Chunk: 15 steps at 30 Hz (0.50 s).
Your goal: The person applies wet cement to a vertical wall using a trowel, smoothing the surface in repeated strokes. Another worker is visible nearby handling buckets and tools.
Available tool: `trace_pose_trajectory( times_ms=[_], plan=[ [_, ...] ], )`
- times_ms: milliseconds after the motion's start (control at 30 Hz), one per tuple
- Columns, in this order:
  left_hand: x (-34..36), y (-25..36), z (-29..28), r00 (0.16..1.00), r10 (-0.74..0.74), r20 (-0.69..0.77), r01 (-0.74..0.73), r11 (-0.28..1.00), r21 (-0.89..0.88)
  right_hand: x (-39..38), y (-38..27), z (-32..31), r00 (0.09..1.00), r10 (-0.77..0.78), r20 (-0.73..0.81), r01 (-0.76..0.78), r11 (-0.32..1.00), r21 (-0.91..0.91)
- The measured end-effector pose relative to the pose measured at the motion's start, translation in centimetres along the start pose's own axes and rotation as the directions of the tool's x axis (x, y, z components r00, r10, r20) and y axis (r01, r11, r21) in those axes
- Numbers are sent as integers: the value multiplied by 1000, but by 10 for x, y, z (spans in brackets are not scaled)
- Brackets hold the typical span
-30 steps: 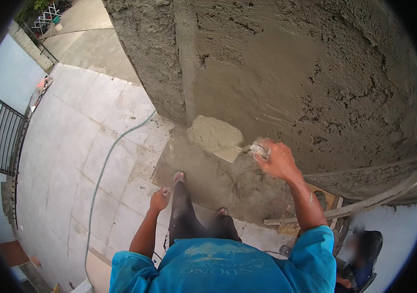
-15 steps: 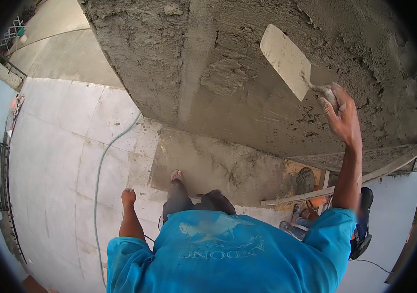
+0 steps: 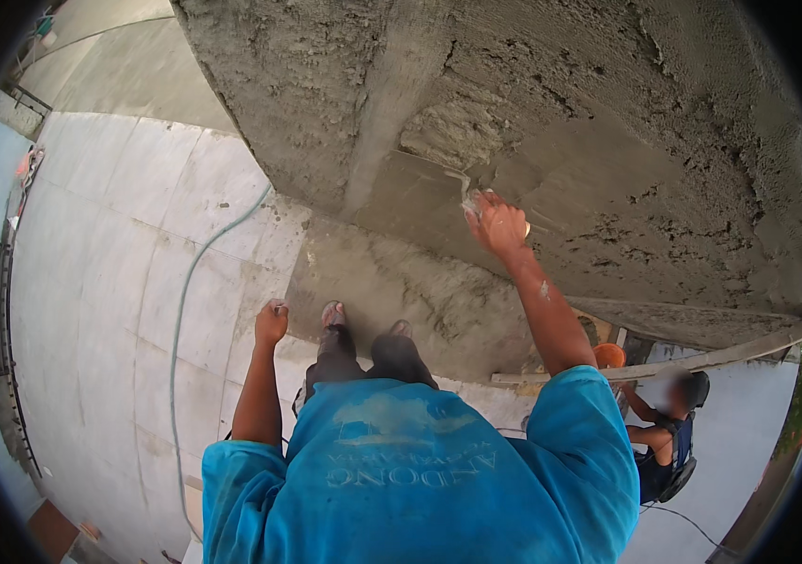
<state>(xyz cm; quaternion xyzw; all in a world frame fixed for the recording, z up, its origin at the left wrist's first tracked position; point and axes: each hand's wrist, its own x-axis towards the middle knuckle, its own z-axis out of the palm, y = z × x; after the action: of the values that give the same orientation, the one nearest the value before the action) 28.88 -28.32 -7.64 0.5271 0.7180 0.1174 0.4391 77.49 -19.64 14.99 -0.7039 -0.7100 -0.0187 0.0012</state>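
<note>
My right hand [image 3: 499, 226] is wrapped round the handle of a trowel [image 3: 466, 184], raised to the wet grey mortar wall [image 3: 589, 188]. The trowel's blade lies against the wall and is hard to tell from the mortar; its bent neck shows just past my fingers. Rough, lumpy mortar borders that spot above, with a smoother patch on its right. My left hand [image 3: 271, 322] hangs low at my left side, away from the wall, its fingers closed. Pale grey shows at its fingertips, but whatever it may hold is hidden.
A long pale strip of wood [image 3: 701, 364] juts out below the wall at the right. Beyond it a person [image 3: 669, 432] crouches near an orange bucket [image 3: 610, 355]. A green hose [image 3: 185, 310] crosses the tiled floor [image 3: 105, 282] at my left. Mortar-smeared ground [image 3: 401, 273] lies before my feet.
My right hand has come down and left with the trowel, whose blade has gone from fully visible to against the wall. My left hand has risen slightly. The orange bucket now shows more fully.
</note>
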Motion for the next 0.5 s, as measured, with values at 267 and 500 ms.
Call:
trace_pose_trajectory(
  times_ms=[267, 500],
  plan=[
    [-11, -72, 5, 989, -148, -5, 148, 985, 89, 0, -9, -132, 934, 83, -348, -60, 995, 77],
    [4, -102, 27, 995, -67, -75, 75, 991, 108, 17, -16, -239, 943, 204, -263, -131, 954, 268]
  ],
)
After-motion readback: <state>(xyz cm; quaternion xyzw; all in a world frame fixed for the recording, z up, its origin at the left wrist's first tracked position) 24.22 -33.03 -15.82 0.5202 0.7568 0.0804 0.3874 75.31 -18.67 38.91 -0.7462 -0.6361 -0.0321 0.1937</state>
